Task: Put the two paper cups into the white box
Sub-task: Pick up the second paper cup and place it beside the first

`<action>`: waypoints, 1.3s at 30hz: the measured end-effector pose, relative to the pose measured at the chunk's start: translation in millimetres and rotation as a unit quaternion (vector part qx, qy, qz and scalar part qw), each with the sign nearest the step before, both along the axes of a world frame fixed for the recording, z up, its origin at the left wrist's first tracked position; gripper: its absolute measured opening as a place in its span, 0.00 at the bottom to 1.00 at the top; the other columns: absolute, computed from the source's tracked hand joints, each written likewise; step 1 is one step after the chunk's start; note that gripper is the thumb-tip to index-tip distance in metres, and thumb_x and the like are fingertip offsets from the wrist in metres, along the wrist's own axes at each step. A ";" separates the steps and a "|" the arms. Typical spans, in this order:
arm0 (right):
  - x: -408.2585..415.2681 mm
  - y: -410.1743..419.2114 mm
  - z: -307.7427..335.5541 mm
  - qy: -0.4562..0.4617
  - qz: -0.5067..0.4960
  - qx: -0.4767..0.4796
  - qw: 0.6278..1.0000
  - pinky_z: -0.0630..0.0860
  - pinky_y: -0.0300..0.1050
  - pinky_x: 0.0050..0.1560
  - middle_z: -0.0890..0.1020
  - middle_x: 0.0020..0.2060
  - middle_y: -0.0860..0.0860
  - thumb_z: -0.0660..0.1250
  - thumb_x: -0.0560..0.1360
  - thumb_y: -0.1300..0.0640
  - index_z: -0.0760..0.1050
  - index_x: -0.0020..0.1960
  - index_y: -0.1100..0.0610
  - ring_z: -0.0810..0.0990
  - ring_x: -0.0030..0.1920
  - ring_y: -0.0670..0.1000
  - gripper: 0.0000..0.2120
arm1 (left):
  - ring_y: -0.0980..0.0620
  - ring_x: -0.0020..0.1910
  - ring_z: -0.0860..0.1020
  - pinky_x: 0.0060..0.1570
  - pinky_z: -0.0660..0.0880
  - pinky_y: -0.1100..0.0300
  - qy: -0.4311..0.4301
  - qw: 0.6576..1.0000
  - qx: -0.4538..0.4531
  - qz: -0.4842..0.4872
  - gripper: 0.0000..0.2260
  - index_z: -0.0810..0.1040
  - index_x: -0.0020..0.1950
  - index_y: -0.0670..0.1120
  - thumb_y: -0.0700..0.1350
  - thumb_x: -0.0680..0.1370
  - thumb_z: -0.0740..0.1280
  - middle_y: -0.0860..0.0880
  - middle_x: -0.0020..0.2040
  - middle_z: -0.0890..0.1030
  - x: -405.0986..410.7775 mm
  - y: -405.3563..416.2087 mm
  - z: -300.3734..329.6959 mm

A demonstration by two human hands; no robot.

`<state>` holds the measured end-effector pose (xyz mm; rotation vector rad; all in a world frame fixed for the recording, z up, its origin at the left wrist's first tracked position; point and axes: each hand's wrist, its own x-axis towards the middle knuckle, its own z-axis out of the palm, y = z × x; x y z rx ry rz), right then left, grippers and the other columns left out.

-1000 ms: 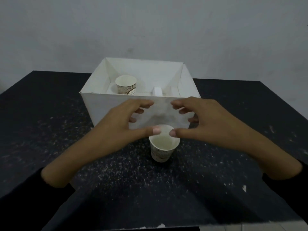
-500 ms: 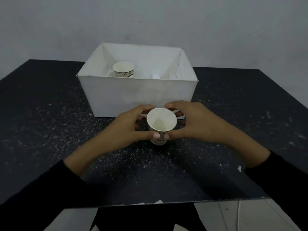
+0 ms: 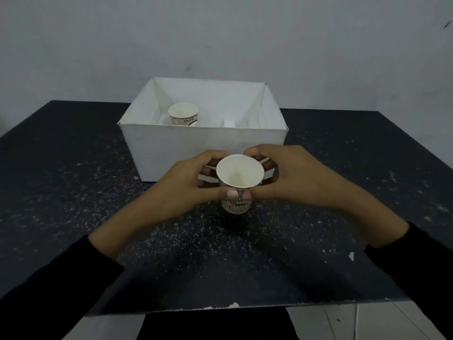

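A white paper cup (image 3: 239,171) with black lettering is upright in front of the white box (image 3: 171,143). My left hand (image 3: 186,185) and my right hand (image 3: 291,177) wrap it from both sides, thumbs meeting on its near wall just under the rim. Whether its base touches the black table (image 3: 73,180) I cannot tell. A second, matching paper cup (image 3: 183,114) stands upright inside the box at the back left. The box is open at the top and its near wall hides the cup's lower part.
A small white block (image 3: 229,123) lies inside the box near the middle right. The black speckled table's near edge (image 3: 220,307) is chipped, with pale floor tiles below it. A grey wall rises just behind the box.
Both hands came down from in front of the box and closed around the cup on the table. The cup now sits higher in my grip and nearer the box.
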<state>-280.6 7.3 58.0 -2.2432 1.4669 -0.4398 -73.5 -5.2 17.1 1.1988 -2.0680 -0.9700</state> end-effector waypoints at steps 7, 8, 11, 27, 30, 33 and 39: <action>-5.0 -8.2 37.3 -0.030 0.005 -0.019 0.999 0.73 0.29 0.47 0.79 0.54 0.38 0.75 0.62 0.42 0.73 0.63 0.45 0.77 0.52 0.36 0.31 | 0.63 0.57 0.77 0.55 0.79 0.60 -0.019 0.998 -0.055 0.002 0.33 0.71 0.65 0.58 0.64 0.61 0.69 0.62 0.58 0.78 3.1 -8.2 43.2; -5.4 -10.4 43.1 -0.037 0.002 -0.019 0.999 0.74 0.30 0.47 0.80 0.55 0.38 0.76 0.61 0.42 0.73 0.63 0.45 0.78 0.52 0.37 0.32 | 0.62 0.57 0.77 0.55 0.79 0.60 -0.017 0.998 -0.061 0.003 0.33 0.71 0.65 0.58 0.64 0.62 0.69 0.61 0.58 0.78 3.5 -10.1 50.1; -5.2 -17.5 61.6 -0.052 0.001 -0.031 0.998 0.76 0.29 0.45 0.80 0.54 0.39 0.76 0.61 0.43 0.74 0.62 0.45 0.80 0.50 0.38 0.31 | 0.63 0.55 0.78 0.54 0.79 0.64 -0.002 0.997 -0.080 0.007 0.32 0.72 0.64 0.56 0.63 0.62 0.72 0.61 0.56 0.79 3.7 -16.6 70.8; 7.4 -111.6 94.8 -0.049 -0.009 -0.063 0.997 0.74 0.35 0.53 0.79 0.58 0.43 0.76 0.63 0.45 0.70 0.68 0.47 0.80 0.54 0.44 0.35 | 0.62 0.52 0.80 0.55 0.77 0.61 -0.054 0.995 -0.074 0.037 0.36 0.70 0.66 0.57 0.62 0.58 0.70 0.61 0.55 0.77 6.9 -103.6 119.3; 13.3 -136.6 84.4 -0.010 -0.001 -0.065 0.998 0.70 0.29 0.47 0.78 0.61 0.46 0.76 0.64 0.46 0.68 0.70 0.49 0.78 0.54 0.45 0.36 | 0.64 0.52 0.78 0.54 0.76 0.63 -0.087 0.994 -0.060 0.036 0.34 0.68 0.69 0.56 0.58 0.64 0.73 0.61 0.55 0.76 9.8 -127.4 111.3; 19.5 -157.8 73.4 0.033 0.011 -0.071 0.997 0.72 0.35 0.50 0.77 0.63 0.48 0.75 0.65 0.47 0.68 0.70 0.51 0.76 0.54 0.45 0.35 | 0.63 0.51 0.77 0.50 0.74 0.68 -0.152 0.985 -0.075 0.032 0.31 0.68 0.69 0.55 0.55 0.67 0.74 0.58 0.58 0.76 10.3 -148.6 104.7; 29.4 -192.7 48.8 0.078 0.030 -0.041 0.996 0.77 0.49 0.56 0.79 0.59 0.51 0.76 0.64 0.48 0.71 0.66 0.53 0.78 0.55 0.51 0.32 | 0.53 0.62 0.74 0.57 0.70 0.60 -0.231 0.970 -0.066 0.022 0.32 0.69 0.69 0.50 0.53 0.67 0.74 0.51 0.63 0.77 10.4 -183.5 83.1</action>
